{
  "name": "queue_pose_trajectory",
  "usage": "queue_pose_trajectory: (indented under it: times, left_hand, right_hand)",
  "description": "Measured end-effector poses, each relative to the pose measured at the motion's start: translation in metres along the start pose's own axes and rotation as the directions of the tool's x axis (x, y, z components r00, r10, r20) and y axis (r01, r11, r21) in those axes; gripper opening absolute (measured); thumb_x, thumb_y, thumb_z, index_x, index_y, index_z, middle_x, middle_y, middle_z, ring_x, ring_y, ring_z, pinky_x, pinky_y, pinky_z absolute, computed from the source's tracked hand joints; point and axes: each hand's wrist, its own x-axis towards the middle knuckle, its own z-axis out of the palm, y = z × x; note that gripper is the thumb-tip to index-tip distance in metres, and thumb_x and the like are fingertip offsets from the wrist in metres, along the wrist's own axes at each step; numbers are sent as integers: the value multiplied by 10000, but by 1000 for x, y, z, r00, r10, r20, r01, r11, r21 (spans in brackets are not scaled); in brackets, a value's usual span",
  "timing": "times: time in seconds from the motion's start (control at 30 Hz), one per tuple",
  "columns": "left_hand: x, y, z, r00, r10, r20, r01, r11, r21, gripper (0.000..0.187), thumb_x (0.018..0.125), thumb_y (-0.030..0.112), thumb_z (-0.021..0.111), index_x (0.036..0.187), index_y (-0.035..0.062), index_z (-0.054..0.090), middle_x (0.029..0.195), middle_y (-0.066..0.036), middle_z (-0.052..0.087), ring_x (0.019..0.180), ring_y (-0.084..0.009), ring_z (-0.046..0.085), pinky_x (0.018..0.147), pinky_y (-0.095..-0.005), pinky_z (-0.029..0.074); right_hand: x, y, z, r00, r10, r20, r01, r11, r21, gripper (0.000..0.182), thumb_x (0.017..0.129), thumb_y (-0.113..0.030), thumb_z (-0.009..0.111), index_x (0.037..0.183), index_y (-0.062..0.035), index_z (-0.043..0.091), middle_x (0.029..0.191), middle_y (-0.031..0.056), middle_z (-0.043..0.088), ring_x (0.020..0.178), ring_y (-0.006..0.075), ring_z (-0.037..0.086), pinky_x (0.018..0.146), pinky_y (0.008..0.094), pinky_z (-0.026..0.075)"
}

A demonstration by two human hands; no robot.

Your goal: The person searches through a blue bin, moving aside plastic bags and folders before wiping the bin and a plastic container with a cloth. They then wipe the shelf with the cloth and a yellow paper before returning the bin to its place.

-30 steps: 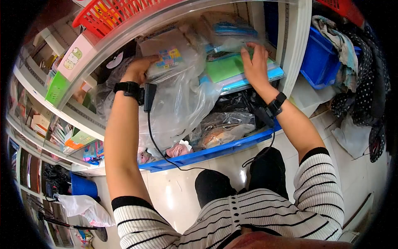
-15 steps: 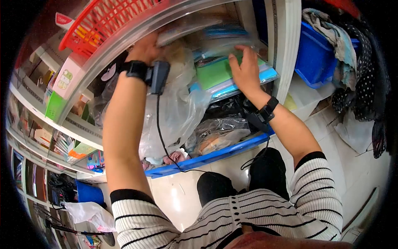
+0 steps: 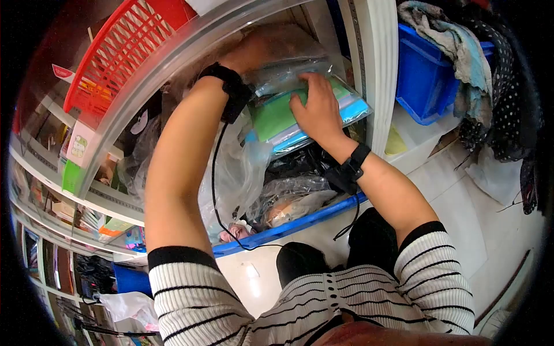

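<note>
Right hand (image 3: pixel 321 113) spread on the green packet (image 3: pixel 273 117), fingers loosely bent. Packet lies right of my left hand (image 3: pixel 249 51), which is blurred among clear plastic; its grip I cannot tell.

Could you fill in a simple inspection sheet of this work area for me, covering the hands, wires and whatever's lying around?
Surface: low shelf space with a blue front edge; its base is hidden by contents.
Items at hand: green-and-blue plastic-wrapped stack, lying at a slant.
Clutter: crumpled clear plastic, black bag, pink bundle.
Left hand: reaching into the back, blurred; grip cannot be told.
Right hand: on the stack, thumb and fingers apart.
Cables: left wrist cable hangs across the shelf opening; right wrist cable loops over the front edge.
Surroundings: red basket above, blue bin with draped cloth, pale tiled floor.
Spills: nothing seen.
</note>
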Motion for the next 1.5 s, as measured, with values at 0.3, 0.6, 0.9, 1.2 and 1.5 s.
queue_pose_trajectory:
  times: [0.3,0.6,0.9,1.2,1.5]
  left_hand:
    - [-14,19,-2,943,-216,254,110,920,377,641,760,370,698,1316,134,484,1248,-179,555,1152,-339,528,992,-421,413]
    - [-15,10,-8,894,-413,174,272,808,523,524,868,381,575,1313,118,489,1227,-182,570,1143,-343,536,981,-416,417]
    - [-33,-10,-14,940,-266,212,132,860,492,541,850,359,603,1327,139,476,1259,-138,558,1145,-333,532,990,-414,413]
    - [-3,14,-8,882,-407,236,169,742,649,579,839,130,581,1385,168,389,1281,-159,538,1135,-357,534,1011,-452,398]
    - [-4,-1,-23,959,-257,-123,277,743,609,464,915,136,492,1367,121,389,1267,-217,531,1084,-378,557,925,-452,440]
  right_hand:
    - [-2,1,-2,999,40,-3,-40,998,42,289,750,-112,590,1004,2,511,992,192,536,972,383,508,832,468,423]
    - [-2,-2,-4,998,58,18,-58,998,22,324,734,-98,586,1035,-3,510,1043,195,529,1020,386,492,856,470,418]
    - [-2,-3,-4,996,86,-2,-86,995,58,424,742,-85,568,1135,27,458,1107,223,496,1079,398,461,907,459,398]
    - [-4,2,-1,998,11,61,-14,999,49,469,768,-75,546,1211,56,463,1203,244,497,1133,406,462,955,457,398]
    - [18,27,21,962,-256,100,273,928,-252,585,741,-80,576,1297,8,421,1288,257,461,1240,430,384,1049,479,309]
